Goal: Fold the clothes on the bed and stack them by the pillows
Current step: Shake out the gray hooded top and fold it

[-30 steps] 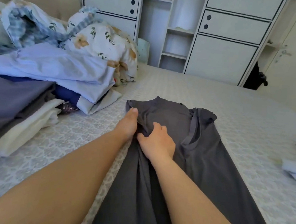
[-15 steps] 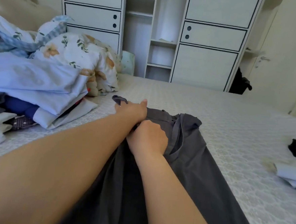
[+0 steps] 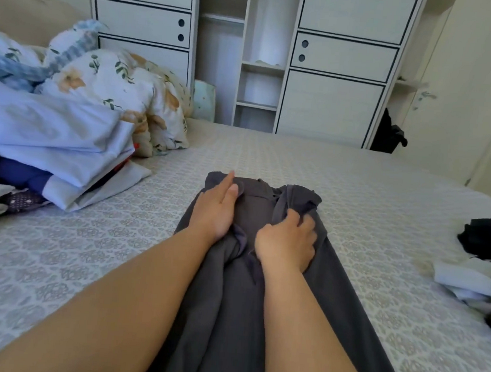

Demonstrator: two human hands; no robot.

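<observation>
Bed [image 3: 354,193]: hands apparently smoothing trousers [image 3: 332,293].

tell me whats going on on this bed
A person is folding dark grey trousers laid out on the bed. The left hand presses flat near the waistband while the right hand grips bunched fabric. Folded clothes are stacked by the floral pillows; more garments wait at right.
</observation>
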